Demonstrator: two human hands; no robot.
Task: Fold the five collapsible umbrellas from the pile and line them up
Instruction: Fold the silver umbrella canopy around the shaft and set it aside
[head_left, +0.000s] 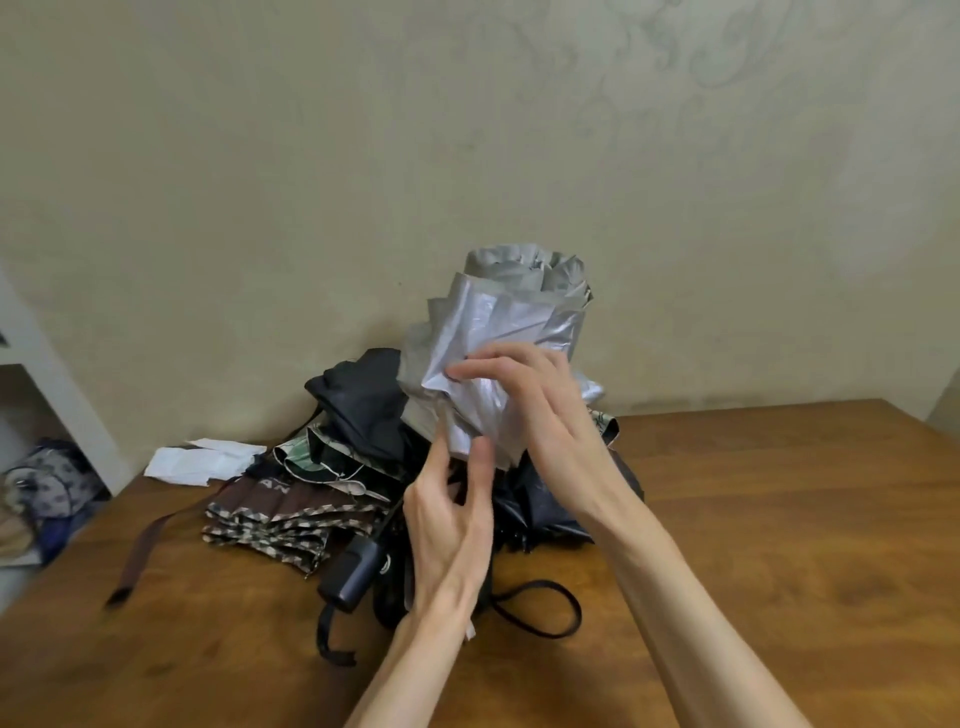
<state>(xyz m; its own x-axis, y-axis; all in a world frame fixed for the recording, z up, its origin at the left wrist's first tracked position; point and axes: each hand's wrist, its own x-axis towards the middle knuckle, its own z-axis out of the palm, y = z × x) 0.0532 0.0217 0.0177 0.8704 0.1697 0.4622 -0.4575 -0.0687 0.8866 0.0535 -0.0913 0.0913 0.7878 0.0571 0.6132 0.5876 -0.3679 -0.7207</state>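
Pressing the raised silver umbrella (498, 322), our right hand (530, 405) lies flat. Our left hand (449, 525), fingers loose, touches its lower edge.

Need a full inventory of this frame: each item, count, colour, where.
silver umbrella: 1, silver-grey, raised above the pile
black umbrella: 1, black, pile's rear left
dark umbrella: 1, black, pile's right
brown umbrella: 1, brown, checked trim, pile's front left
patterned umbrella: 1, green-cream, mid-pile, mostly buried
handle: 1, dark, pile's front
paper: count unclear, white, table's far left
table: 1, brown wood
shelf unit: 1, white, far left
left hand: below the silver umbrella, fingertips at its lower edge
right hand: fingers laid across the silver umbrella
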